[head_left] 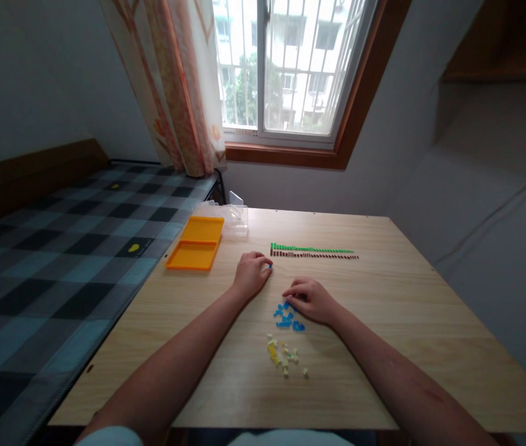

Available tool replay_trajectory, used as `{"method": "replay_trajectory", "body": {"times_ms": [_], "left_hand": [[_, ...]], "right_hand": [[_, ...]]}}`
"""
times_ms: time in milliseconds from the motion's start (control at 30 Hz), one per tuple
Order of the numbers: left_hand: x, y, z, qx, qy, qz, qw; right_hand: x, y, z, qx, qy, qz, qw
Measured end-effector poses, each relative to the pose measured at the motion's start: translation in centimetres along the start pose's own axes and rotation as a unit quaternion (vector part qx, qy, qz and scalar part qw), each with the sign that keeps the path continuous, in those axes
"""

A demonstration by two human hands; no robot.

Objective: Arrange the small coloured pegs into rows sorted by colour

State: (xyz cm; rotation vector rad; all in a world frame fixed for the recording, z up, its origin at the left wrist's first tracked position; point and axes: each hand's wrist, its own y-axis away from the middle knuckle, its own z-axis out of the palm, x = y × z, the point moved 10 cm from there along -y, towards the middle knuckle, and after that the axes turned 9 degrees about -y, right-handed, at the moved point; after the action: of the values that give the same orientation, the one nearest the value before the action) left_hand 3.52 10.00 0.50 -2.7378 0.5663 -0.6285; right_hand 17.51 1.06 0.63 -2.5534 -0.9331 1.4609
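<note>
My left hand (252,272) rests on the wooden table (383,310) with its fingers pinched on a small blue piece (270,266), just left of a green row of pieces (311,249) and a dark red row of pieces (313,255). My right hand (311,299) lies curled at the top of a loose heap of blue pieces (287,318), fingertips touching them. Whether it holds one is hidden. A scatter of pale yellow pieces (285,357) lies nearer to me.
An orange tray lid (196,242) lies open at the table's far left, beside a clear plastic box (236,218). A bed with a checked cover (58,260) runs along the table's left edge. A window (290,68) and curtain (174,87) stand behind.
</note>
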Motion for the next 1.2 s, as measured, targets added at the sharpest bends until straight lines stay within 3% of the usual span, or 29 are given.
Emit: {"method": "replay_trajectory", "body": {"times_ms": [433, 767, 933, 1200], "left_hand": [[0.0, 0.2, 0.1, 0.000, -0.025, -0.006, 1.000], [0.5, 0.1, 0.0, 0.002, -0.028, 0.013, 1.000], [0.4, 0.0, 0.0, -0.006, -0.033, 0.003, 0.999], [0.5, 0.0, -0.3, 0.002, -0.044, 0.009, 0.999]], "right_hand": [[-0.5, 0.4, 0.6, -0.033, 0.024, -0.022, 0.999], [-1.1, 0.1, 0.4, -0.050, -0.019, -0.011, 0.999], [0.1, 0.1, -0.6, -0.017, -0.092, 0.036, 0.995], [3.2, 0.3, -2.5, 0.102, -0.123, 0.120, 0.980]]}}
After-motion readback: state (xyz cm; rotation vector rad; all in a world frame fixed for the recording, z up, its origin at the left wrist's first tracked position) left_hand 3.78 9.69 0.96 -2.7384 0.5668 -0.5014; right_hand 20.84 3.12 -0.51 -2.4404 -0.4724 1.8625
